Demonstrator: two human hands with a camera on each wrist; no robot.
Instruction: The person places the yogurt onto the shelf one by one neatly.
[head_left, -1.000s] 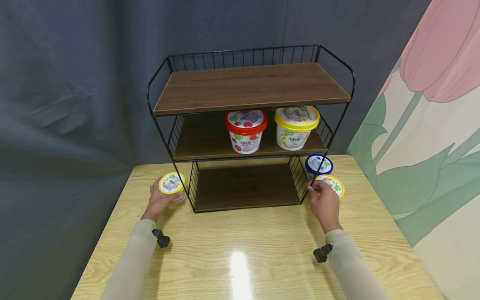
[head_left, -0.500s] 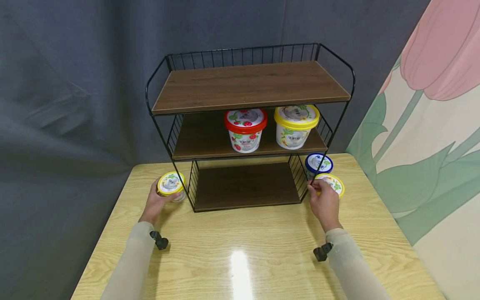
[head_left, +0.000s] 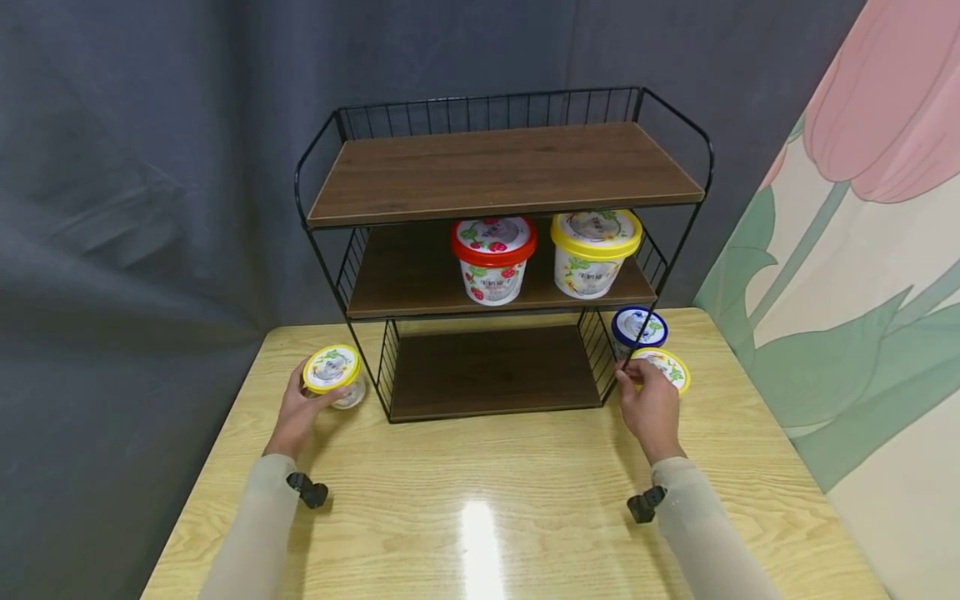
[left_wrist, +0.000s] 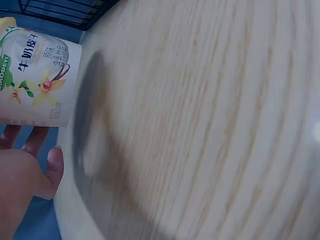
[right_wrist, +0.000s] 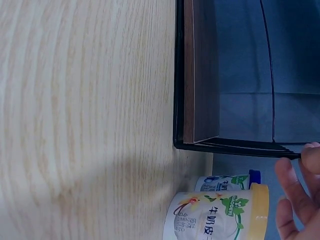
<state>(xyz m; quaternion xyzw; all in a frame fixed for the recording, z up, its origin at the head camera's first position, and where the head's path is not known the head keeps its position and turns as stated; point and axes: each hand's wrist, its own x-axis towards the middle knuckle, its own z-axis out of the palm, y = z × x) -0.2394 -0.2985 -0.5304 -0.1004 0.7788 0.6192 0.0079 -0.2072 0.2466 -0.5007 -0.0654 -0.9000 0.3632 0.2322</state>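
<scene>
The main danger sits in the left hand (head_left: 298, 406): its yellow-lidded cup (head_left: 332, 371), just left of the rack's front left post (head_left: 328, 275), could slip or strike that post if the grip loosens or the hand swings right. Whether the cup's base meets the desk (head_left: 420, 483) cannot be told. At the right hand (head_left: 648, 408), a stray knuckle might topple the second yellow cup (head_left: 670, 367) just beside it, and that into the blue-lidded cup (head_left: 630, 321) behind. Farther off, a tug on the rack (head_left: 510, 171) could shift it and unsettle the red-lidded tub (head_left: 492, 262) and yellow-lidded tub (head_left: 592, 258) on the middle shelf (head_left: 405, 275).

Nearest, both sleeved forearms reach forward over the desk, the left one (head_left: 255, 517) slanting right, the right one (head_left: 705, 529) slanting left. Beyond them, the left fingers curve around the cup, thumb along its near side; the right fingers are narrow, pinching the rack's front right post (head_left: 680, 250) low down.
</scene>
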